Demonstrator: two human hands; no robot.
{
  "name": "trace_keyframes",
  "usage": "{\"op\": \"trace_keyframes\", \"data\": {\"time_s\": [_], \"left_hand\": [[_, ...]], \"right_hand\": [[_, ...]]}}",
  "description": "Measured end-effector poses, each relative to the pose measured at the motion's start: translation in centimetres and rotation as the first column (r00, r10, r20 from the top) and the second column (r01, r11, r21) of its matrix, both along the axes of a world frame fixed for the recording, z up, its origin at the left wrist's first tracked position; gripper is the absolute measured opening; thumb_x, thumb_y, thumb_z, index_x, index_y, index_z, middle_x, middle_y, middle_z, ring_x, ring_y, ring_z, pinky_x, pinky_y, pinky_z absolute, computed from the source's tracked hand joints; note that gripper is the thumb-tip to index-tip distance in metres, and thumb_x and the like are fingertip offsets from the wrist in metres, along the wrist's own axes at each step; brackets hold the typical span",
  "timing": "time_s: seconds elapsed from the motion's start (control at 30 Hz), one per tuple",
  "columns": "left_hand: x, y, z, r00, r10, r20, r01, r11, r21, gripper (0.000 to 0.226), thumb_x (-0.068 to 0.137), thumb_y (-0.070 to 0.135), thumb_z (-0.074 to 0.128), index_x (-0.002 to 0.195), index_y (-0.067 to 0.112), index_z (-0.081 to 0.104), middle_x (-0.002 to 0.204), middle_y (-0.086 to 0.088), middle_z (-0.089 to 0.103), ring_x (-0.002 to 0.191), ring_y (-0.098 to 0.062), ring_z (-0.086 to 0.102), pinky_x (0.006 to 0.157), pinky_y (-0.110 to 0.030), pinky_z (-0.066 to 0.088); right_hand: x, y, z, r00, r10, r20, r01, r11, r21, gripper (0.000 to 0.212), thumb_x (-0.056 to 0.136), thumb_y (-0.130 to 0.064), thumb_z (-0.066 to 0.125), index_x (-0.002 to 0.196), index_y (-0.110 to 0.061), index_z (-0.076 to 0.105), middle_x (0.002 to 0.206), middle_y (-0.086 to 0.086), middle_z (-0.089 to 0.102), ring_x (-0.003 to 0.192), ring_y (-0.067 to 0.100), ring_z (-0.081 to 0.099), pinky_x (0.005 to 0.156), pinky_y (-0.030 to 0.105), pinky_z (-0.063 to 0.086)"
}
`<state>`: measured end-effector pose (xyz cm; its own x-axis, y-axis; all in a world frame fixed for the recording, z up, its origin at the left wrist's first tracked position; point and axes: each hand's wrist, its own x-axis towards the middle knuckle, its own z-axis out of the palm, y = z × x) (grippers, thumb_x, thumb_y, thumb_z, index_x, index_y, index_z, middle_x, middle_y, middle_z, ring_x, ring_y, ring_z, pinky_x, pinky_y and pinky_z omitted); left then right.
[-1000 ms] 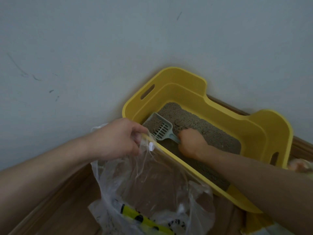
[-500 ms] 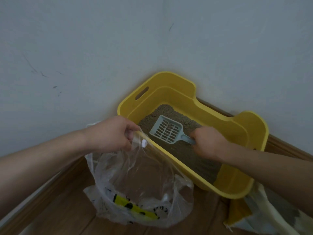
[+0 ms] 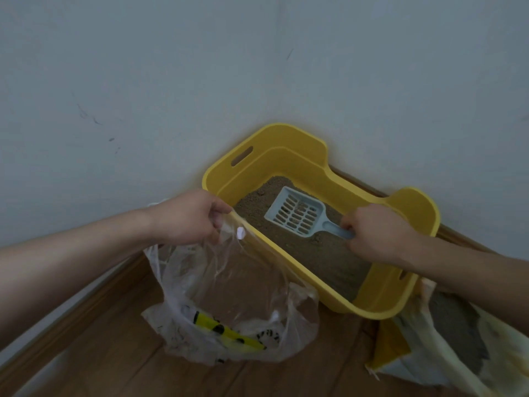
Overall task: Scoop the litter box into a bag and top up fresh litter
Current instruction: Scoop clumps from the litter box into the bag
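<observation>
I have the yellow litter box (image 3: 380,299) tucked into the corner where two walls meet, and I hold the clear plastic bag (image 3: 229,299) right against its near rim so that whatever comes off the scoop (image 3: 294,214) has only the rim to cross. My left hand (image 3: 186,217) pinches the bag's top edge, fingers curled over the film, lifting the mouth wide while the bottom rests on the wooden floor. My right hand (image 3: 378,233) is wrapped in a fist around the scoop's handle, wrist reaching in over the box's far side, the slotted pan level above the litter (image 3: 323,253) with a few clumps sitting in it. An opened sack (image 3: 458,333), I judge the fresh litter, lies just beside the box on my right.
</observation>
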<state>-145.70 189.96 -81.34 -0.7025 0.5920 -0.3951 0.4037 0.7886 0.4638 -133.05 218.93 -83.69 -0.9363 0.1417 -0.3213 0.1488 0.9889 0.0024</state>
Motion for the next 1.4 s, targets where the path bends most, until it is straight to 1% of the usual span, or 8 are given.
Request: {"op": "trace_keyframes", "data": {"time_s": [0.13, 0.23, 0.37, 0.53, 0.73, 0.97, 1.13, 1.4], "left_hand": [[0.3, -0.3, 0.1, 1.000, 0.022, -0.015, -0.022, 1.000, -0.020, 0.044, 0.076, 0.007, 0.077, 0.118, 0.010, 0.064, 0.077, 0.007, 0.066, 0.074, -0.009, 0.065, 0.068, -0.025, 0.049], [0.6, -0.7, 0.2, 0.999, 0.038, -0.037, -0.038, 0.999, -0.001, 0.033, 0.076, 0.004, 0.075, 0.108, 0.008, 0.066, 0.077, 0.000, 0.067, 0.077, -0.019, 0.067, 0.071, -0.033, 0.052], [1.3, -1.2, 0.3, 0.997, 0.062, -0.046, -0.061, 0.998, 0.014, 0.050, 0.078, 0.005, 0.074, 0.126, 0.012, 0.061, 0.087, 0.003, 0.069, 0.078, -0.010, 0.067, 0.077, -0.029, 0.053], [1.7, -1.7, 0.3, 0.993, 0.115, -0.018, -0.113, 0.991, 0.077, 0.057, 0.078, 0.000, 0.074, 0.132, 0.009, 0.059, 0.092, 0.000, 0.069, 0.085, -0.016, 0.070, 0.087, -0.038, 0.056], [2.0, -2.0, -0.1, 0.992, 0.127, 0.009, -0.127, 0.983, 0.133, 0.060, 0.080, -0.003, 0.070, 0.136, 0.009, 0.055, 0.095, 0.000, 0.067, 0.089, -0.018, 0.071, 0.088, -0.043, 0.056], [2.0, -2.0, -0.4, 0.991, 0.136, 0.011, -0.136, 0.979, 0.150, 0.055, 0.081, 0.001, 0.070, 0.133, 0.012, 0.057, 0.098, 0.003, 0.066, 0.091, -0.015, 0.070, 0.089, -0.043, 0.056], [2.3, -2.1, -0.5, 0.991, 0.131, -0.001, -0.129, 0.979, 0.156, 0.052, 0.081, 0.000, 0.069, 0.131, 0.012, 0.059, 0.097, 0.004, 0.064, 0.090, -0.015, 0.070, 0.084, -0.037, 0.057], [2.3, -2.7, -0.7, 0.986, 0.164, 0.034, -0.167, 0.967, 0.190, 0.057, 0.082, -0.004, 0.067, 0.136, 0.013, 0.056, 0.094, 0.006, 0.061, 0.086, -0.009, 0.071, 0.064, -0.012, 0.047]], "right_hand": [[1.7, -0.4, 2.3, 0.997, 0.072, -0.004, -0.072, 0.997, -0.014, 0.016, 0.082, -0.017, 0.060, 0.089, -0.027, 0.070, 0.064, -0.005, 0.061, 0.059, 0.010, 0.058, 0.047, 0.022, 0.042], [2.9, -1.2, 4.0, 0.992, 0.125, 0.007, -0.125, 0.992, -0.020, 0.016, 0.083, -0.019, 0.061, 0.092, -0.030, 0.070, 0.068, -0.006, 0.064, 0.062, 0.009, 0.059, 0.050, 0.024, 0.046], [4.1, -2.4, 4.9, 0.977, 0.210, 0.034, -0.207, 0.976, -0.075, 0.017, 0.083, -0.024, 0.061, 0.095, -0.031, 0.071, 0.077, -0.006, 0.069, 0.069, 0.010, 0.063, 0.063, 0.033, 0.058], [4.0, -4.2, 3.5, 0.947, 0.314, 0.060, -0.303, 0.942, -0.144, 0.015, 0.078, -0.025, 0.062, 0.090, -0.027, 0.071, 0.081, -0.002, 0.070, 0.073, 0.014, 0.065, 0.065, 0.039, 0.058], [3.3, -5.6, 2.2, 0.929, 0.356, 0.105, -0.326, 0.918, -0.227, 0.022, 0.085, -0.023, 0.062, 0.102, -0.029, 0.073, 0.087, -0.003, 0.070, 0.079, 0.015, 0.064, 0.071, 0.038, 0.057], [2.8, -5.3, 1.9, 0.924, 0.382, -0.007, -0.370, 0.892, -0.260, 0.024, 0.091, -0.019, 0.055, 0.104, -0.029, 0.072, 0.083, -0.007, 0.070, 0.075, 0.013, 0.062, 0.069, 0.039, 0.053], [2.7, -5.5, 1.2, 0.926, 0.376, -0.047, -0.374, 0.888, -0.269, 0.023, 0.093, -0.018, 0.054, 0.104, -0.030, 0.071, 0.091, -0.009, 0.071, 0.082, 0.012, 0.062, 0.074, 0.038, 0.054], [2.6, -5.5, 0.8, 0.959, 0.282, -0.031, -0.275, 0.900, -0.337, 0.026, 0.095, -0.015, 0.052, 0.109, -0.028, 0.070, 0.095, -0.012, 0.067, 0.083, 0.007, 0.058, 0.073, 0.030, 0.051]]}}
